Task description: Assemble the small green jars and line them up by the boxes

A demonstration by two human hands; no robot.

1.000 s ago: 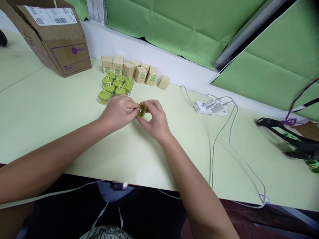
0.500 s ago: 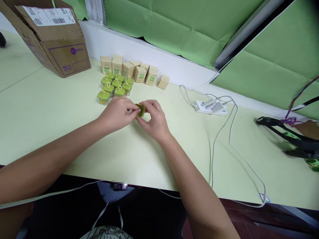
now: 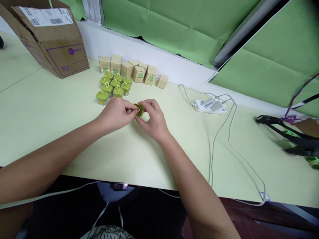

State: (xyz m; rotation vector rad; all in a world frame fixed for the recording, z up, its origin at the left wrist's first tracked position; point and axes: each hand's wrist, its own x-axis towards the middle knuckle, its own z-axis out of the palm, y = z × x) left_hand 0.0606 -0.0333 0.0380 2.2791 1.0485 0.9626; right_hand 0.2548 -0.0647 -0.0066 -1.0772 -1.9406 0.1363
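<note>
Between my two hands is a small green lid [image 3: 140, 111], tilted so that its hollow side shows. My right hand [image 3: 154, 120] grips the lid's right edge between thumb and fingers. The fingertips of my left hand [image 3: 116, 112] are pinched at its left side, reaching into the hollow; whether they hold a small part there is hidden. Just behind my left hand stand several small clear jars with green lids and looped handles [image 3: 115, 83], in a close group. A faint clear rim [image 3: 136, 100] shows behind the lid, mostly covered by my hands.
Several small cardboard boxes [image 3: 138, 73] line the wall behind the jars. A large open carton [image 3: 62, 49] stands at the back left. Right of my hands lies a white power strip [image 3: 209, 106] with trailing cables [image 3: 230, 132]. A black frame-like object [image 3: 289, 136] is at the far right.
The view has shifted very slightly. Both hands keep the lid in almost the same place, with only a small movement of the left fingertips against it.
</note>
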